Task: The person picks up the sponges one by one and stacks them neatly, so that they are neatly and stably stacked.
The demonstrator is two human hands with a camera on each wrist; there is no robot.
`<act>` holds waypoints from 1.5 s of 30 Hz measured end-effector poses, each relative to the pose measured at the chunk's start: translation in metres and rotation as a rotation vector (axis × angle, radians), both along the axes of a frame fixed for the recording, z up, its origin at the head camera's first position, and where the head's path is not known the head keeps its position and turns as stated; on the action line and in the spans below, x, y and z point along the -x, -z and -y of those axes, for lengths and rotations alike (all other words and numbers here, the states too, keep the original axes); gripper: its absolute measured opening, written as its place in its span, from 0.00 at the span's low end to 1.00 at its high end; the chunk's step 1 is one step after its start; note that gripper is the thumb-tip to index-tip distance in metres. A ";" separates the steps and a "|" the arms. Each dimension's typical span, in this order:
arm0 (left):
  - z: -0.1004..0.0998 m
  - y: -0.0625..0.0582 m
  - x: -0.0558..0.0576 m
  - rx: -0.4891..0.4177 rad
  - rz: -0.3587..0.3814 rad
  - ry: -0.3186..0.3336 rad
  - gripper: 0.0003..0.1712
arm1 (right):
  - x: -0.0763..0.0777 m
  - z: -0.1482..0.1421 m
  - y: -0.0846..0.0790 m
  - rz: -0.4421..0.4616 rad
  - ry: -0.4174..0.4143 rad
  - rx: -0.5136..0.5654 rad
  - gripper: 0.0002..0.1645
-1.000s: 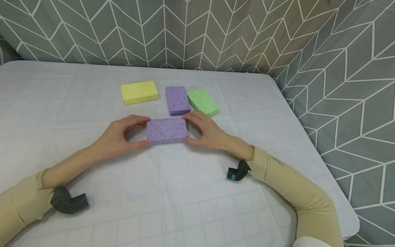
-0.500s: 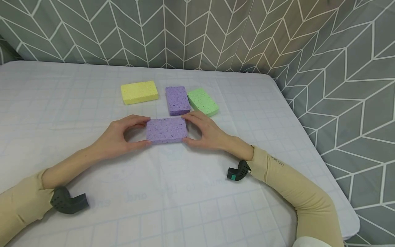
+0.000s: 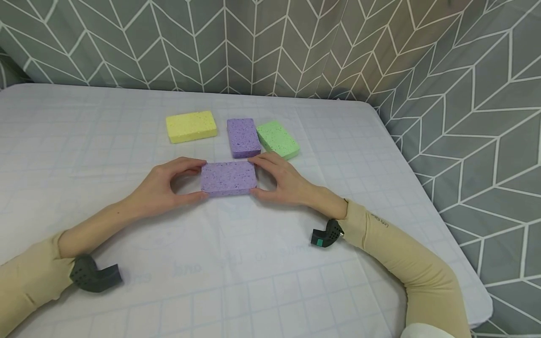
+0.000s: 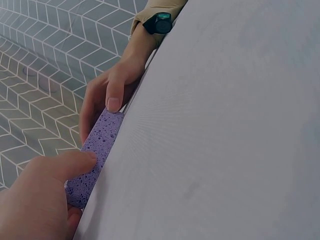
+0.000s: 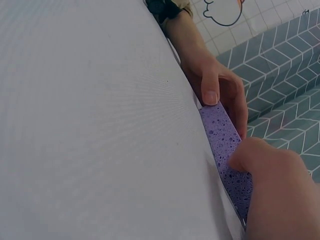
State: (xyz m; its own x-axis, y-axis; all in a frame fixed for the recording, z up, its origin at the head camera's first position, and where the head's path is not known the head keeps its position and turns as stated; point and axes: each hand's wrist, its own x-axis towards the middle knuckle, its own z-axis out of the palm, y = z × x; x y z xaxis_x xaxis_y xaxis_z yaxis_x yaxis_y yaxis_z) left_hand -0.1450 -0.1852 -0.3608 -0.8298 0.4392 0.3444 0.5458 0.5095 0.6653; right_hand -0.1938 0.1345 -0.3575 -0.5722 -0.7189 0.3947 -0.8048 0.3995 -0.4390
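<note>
A light purple sponge (image 3: pixel 228 177) lies flat on the white table, its long side across the head view. My left hand (image 3: pixel 162 185) pinches its left end between thumb and fingers, and my right hand (image 3: pixel 284 180) does the same at the right end. In the left wrist view the thumb presses the front face of the sponge (image 4: pixel 102 132). From the right wrist, the pitted front face of the sponge (image 5: pixel 220 132) shows between both thumbs. Just behind it lies a darker purple sponge (image 3: pixel 243 137), with a green sponge (image 3: pixel 278 139) against its right side.
Farther back on the left, a yellow sponge (image 3: pixel 191 126) lies by itself. A patterned grey curtain (image 3: pixel 270 47) hangs behind the table (image 3: pixel 236 291) and along its right side. Each wrist wears a small black camera mount (image 3: pixel 95 274).
</note>
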 end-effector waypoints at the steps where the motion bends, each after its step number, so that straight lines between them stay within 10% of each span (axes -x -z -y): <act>1: 0.000 0.000 0.000 0.000 -0.001 0.002 0.38 | 0.000 0.000 0.000 0.003 0.001 -0.001 0.41; 45: 0.000 -0.002 0.000 -0.014 0.029 0.007 0.38 | -0.001 0.001 -0.001 0.020 0.009 -0.009 0.40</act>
